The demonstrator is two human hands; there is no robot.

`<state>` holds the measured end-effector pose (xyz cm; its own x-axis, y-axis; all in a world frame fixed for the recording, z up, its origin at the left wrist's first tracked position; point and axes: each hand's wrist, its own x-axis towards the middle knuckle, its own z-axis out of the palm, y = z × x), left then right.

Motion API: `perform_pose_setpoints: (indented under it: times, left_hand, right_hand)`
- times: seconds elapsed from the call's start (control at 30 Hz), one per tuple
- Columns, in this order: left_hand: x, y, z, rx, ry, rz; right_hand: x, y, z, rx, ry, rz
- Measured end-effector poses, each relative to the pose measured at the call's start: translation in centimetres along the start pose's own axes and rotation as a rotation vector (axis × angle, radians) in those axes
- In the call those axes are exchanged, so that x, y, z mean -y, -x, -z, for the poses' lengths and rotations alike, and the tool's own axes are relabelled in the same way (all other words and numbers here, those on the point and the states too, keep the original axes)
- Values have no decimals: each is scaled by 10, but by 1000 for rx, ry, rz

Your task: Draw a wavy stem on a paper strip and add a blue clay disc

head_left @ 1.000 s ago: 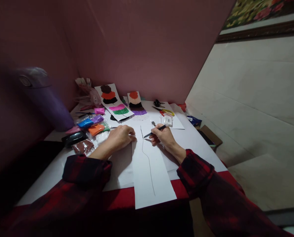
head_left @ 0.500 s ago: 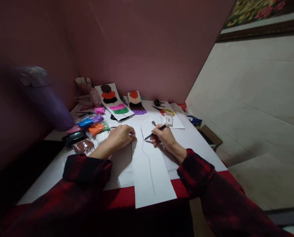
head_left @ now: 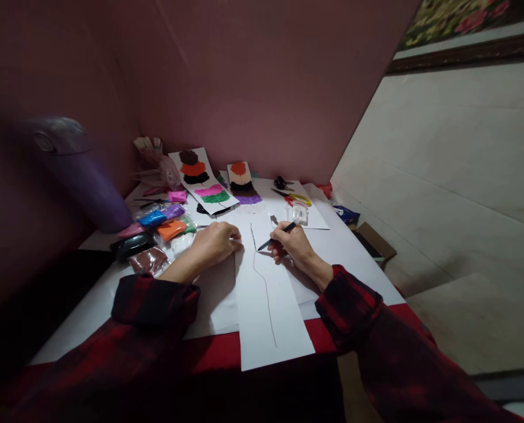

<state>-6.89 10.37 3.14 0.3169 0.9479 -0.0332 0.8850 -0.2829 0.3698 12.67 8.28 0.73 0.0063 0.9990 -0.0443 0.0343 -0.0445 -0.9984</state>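
Observation:
A long white paper strip [head_left: 266,317] lies in front of me, its near end overhanging the table edge. A thin, wavy dark line runs down it, thicker at the top. My right hand [head_left: 292,244] is closed around a black pen [head_left: 268,242], whose tip touches the strip close to the line. At the strip's left edge, my left hand [head_left: 215,244] is closed with curled fingers, thumb and fingertips on the paper. Just left of that hand are several small clay-like packets, an orange one [head_left: 171,230] among them.
Behind my hands lie two painted cards, one larger [head_left: 204,182] and one smaller [head_left: 241,178]. Scissors [head_left: 297,200] and a small clear packet [head_left: 298,215] are at the back right. A purple bottle [head_left: 90,188] stands far left. A cardboard box [head_left: 376,241] sits beyond the table's right side.

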Motion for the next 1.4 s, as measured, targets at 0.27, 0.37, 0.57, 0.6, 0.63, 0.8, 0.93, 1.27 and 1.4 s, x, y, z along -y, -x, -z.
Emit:
perform_pose_setpoints:
  times: [0.27,0.37,0.57,0.6,0.63,0.8,0.93,1.27,1.4]
  left_hand:
    - [0,0,-1,-5,-4,2]
    - [0,0,0,-17,-9,-2]
    - [0,0,-1,-18,-7,2]
    - [0,0,-1,-17,-7,3]
    - [0,0,-1,-17,-7,2]
    - [0,0,-1,-12,-8,3]
    - [-1,0,0,-12,-2,3]
    - [1,0,-1,-21,7,-11]
    - [2,-2,-2,-19,3,-10]
  right_hand:
    - [2,2,-1,2,21,-1]
    - [5,4,0,31,36,2]
    - [3,3,0,-1,25,-7]
    - [2,2,0,-6,24,-10]
    - [2,2,0,-5,25,-11]
    - [4,4,-1,39,51,9]
    - [5,6,-1,37,46,25]
    - [4,5,0,66,103,38]
    - [4,6,0,18,56,18]
